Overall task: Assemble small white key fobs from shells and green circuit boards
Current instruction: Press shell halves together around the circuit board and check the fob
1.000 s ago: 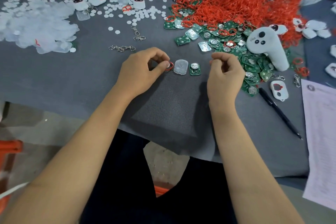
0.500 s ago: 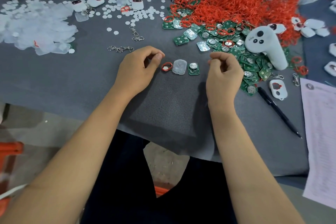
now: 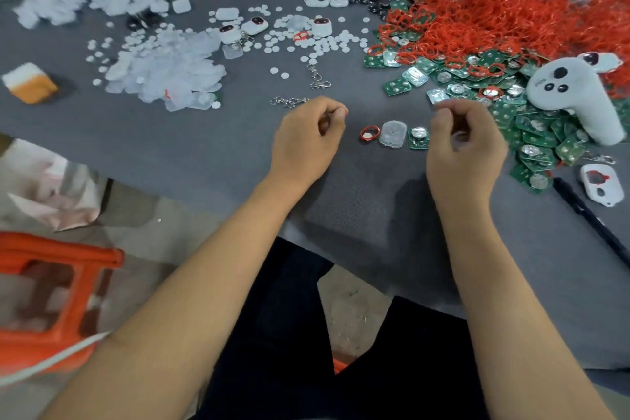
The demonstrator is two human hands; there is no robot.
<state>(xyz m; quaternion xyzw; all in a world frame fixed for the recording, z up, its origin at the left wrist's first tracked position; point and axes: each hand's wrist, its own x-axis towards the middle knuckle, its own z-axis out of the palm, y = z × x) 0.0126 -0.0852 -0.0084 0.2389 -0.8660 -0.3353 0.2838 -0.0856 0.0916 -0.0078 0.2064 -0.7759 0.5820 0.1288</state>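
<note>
Three parts lie in a row on the grey mat between my hands: a red ring (image 3: 370,133) with a small white disc inside it, a translucent white shell (image 3: 393,134), and a green circuit board (image 3: 419,139) with a silver dome. My left hand (image 3: 306,136) rests just left of the ring with fingers curled and nothing visible in it. My right hand (image 3: 463,143) sits right of the board, fingers curled, thumb and forefinger raised and close together; nothing shows between them.
A heap of green boards (image 3: 531,133) and red rings (image 3: 494,20) fills the right. A white controller (image 3: 572,95), a fob shell (image 3: 598,184) and a black pen (image 3: 593,225) lie right. White shells (image 3: 163,68), discs, keychain clasps (image 3: 289,101) and finished fobs (image 3: 254,25) spread left and back. An orange stool (image 3: 51,269) stands below left.
My left hand has let go of the red ring and drawn back to the left; the ring now lies on the mat beside the shell. The camera has tilted and shifted.
</note>
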